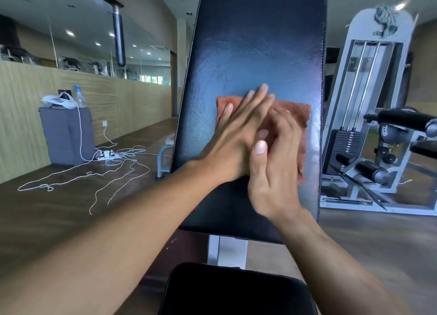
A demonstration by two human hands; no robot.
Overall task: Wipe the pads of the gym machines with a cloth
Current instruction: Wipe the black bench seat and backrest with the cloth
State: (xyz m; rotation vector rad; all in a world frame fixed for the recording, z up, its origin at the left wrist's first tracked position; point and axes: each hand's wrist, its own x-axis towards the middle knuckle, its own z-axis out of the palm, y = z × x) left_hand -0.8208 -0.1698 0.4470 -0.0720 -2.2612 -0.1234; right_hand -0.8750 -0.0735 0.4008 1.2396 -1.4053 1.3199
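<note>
With both hands stacked on the back pad [255,50], I see the orange cloth [295,113] pressed flat against the dark upholstery, about mid-height. Left hand [236,135] lies spread, fingers straight, palm down on the cloth. Right hand [274,173] overlaps the left one, fingers loosely curved, thumb up; neither grips anything, both just press. Some motion blur on the fingers. Seat pad [236,291] sits below, dark. Left of the bench: grey box [66,135] with a spray bottle [80,98] on top, white cables [94,173] across the floor. Right: weight-stack machine [369,97].
</note>
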